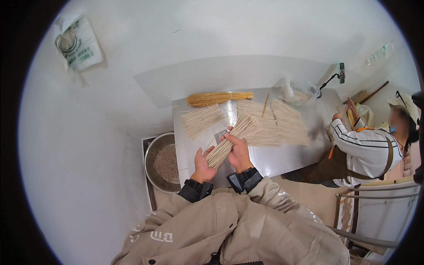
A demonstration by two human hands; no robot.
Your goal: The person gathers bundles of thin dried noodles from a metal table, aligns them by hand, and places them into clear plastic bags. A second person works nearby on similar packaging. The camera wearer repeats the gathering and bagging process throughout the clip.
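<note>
A bundle of thin pale sticks [232, 139] is held slantwise over the near left part of a metal table [265, 162]. My right hand [240, 150] grips it around the middle, with a toothed metal comb-like tool [221, 134] beside its fingers; whether the hand holds this tool too, I cannot tell. My left hand [203, 165] is at the bundle's lower end, palm against the sticks, its grip partly hidden. Behind the bundle lie a loose spread of similar sticks [202, 119] on the left and wider layers [288, 126] on the right.
A straw whisk [218, 98] and a thin yellow stick [266, 104] lie towards the back, near a clear plastic bag [299, 94] and a phone on a stand [341, 73]. A metal basin [150, 172] with short pieces stands left. A co-worker [364, 149] handles sticks at right.
</note>
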